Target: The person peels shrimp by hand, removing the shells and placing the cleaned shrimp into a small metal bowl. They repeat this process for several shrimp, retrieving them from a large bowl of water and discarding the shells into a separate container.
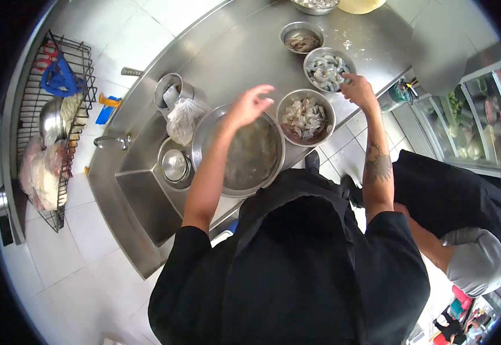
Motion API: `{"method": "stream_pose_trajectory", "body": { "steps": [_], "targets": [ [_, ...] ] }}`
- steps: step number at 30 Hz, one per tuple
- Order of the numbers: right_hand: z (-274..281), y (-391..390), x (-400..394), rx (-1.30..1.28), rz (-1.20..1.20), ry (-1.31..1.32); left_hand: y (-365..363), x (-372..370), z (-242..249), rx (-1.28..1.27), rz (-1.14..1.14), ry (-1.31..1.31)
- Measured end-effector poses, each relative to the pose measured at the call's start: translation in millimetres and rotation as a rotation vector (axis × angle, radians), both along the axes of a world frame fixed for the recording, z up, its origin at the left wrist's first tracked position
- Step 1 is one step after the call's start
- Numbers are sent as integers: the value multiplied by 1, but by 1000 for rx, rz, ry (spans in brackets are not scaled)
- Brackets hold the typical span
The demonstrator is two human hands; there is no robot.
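My left hand (252, 104) hovers above the far rim of a large metal basin (240, 192) of cloudy water, thumb and fingers apart, holding nothing. At the right edge of a metal bowl of peeled grey shrimp (327, 71), my right hand (358, 90) has its fingers drawn together; what they hold, if anything, is too small to make out. Nearer me, beside the basin, sits a metal bowl (332, 127) of shrimp shells and heads (304, 117). Behind the peeled shrimp, a smaller bowl holds brownish, unpeeled-looking shrimp (302, 42).
Left of the basin are a clear plastic bag (184, 122), a metal pot (164, 86), a strainer (174, 165) and a sink (147, 198) with a faucet (112, 141). A wire rack (84, 52) hangs on the wall. To the right, another person in a black apron (446, 195) stands by a glass-front fridge (463, 115).
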State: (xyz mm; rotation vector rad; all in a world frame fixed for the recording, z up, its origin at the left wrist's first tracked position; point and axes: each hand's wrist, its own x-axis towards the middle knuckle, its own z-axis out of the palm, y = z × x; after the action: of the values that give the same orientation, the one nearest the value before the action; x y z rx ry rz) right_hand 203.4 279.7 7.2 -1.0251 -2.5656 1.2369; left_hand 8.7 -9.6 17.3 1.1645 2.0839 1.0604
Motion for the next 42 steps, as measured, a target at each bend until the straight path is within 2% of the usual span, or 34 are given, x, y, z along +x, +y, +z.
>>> {"method": "stream_pose_trajectory", "body": {
  "steps": [1, 2, 3, 5, 7, 8, 9, 10, 11, 12, 13, 14, 15, 16, 17, 20, 21, 23, 24, 26, 28, 32, 33, 35, 38, 39, 40, 42],
  "targets": [
    [-4, -6, 1, -89, -18, 12, -19, -15, -15, 56, 121, -15],
    [-10, -13, 2, -178, -37, 26, -41, -28, -34, 105, 244, -160],
    [-18, -24, 5, -173, 28, 45, -63, -39, -53, 24, 329, -110],
    [-26, -51, 4, -146, 134, -20, -93, -25, -57, -289, 275, 220],
    [-43, -80, -4, -81, 269, 3, -106, -4, -76, -499, 243, 72],
    [-55, -93, -10, 12, 325, 18, -104, 4, -88, -549, 156, 215],
    [-104, -98, -17, 151, 467, 86, -106, 14, -110, -444, 228, 244],
    [-59, -124, -16, 154, 470, 10, -102, 23, -114, -365, 290, 271],
    [-58, -137, -29, -10, 445, -122, -96, 21, -135, -447, 336, 258],
    [-64, -151, -31, -54, 432, -108, -93, 22, -147, -349, 354, 234],
    [-30, -163, -36, -142, 516, -73, -86, 20, -147, -388, 324, 253],
    [-70, -171, -50, -64, 583, 55, -89, 7, -183, -313, 270, 423],
    [-53, -185, -51, -30, 570, -7, -85, 11, -170, -344, 331, 404],
    [-51, -191, -55, -41, 635, 18, -84, 10, -156, -271, 232, 304],
    [-52, -203, -53, 18, 611, 25, -88, 9, -154, -269, 274, 280],
    [-74, -223, -56, 32, 505, -21, -96, 6, -140, -221, 388, 165],
    [-87, -228, -58, 121, 569, 26, -98, 8, -130, -208, 373, 174],
    [-91, -237, -59, 211, 633, 75, -108, 17, -106, -42, 599, -401],
    [-85, -246, -56, 264, 592, 178, -110, 26, -89, -42, 601, -398],
    [-71, -255, -54, 320, 561, 285, -104, 39, -61, 64, 754, -656],
    [-64, -260, -57, 503, 662, 218, -107, 32, -73, 105, 774, -717],
    [-65, -258, -65, 597, 699, 285, -116, 27, -73, 127, 863, -873],
    [-65, -259, -67, 594, 722, 279, -118, 30, -65, 126, 864, -875],
    [-61, -256, -63, 592, 741, 264, -121, 37, -46, 112, 723, -836],
    [-47, -246, -62, 464, 716, 292, -127, 32, -37, 117, 696, -744],
    [-51, -242, -67, 370, 663, 301, -131, 22, -55, 146, 665, -601],
    [-51, -239, -70, 277, 610, 309, -122, 30, -36, 142, 664, -601],
    [-49, -231, -70, 241, 602, 356, -105, 46, -3, 270, 440, -170]
  ]
}}
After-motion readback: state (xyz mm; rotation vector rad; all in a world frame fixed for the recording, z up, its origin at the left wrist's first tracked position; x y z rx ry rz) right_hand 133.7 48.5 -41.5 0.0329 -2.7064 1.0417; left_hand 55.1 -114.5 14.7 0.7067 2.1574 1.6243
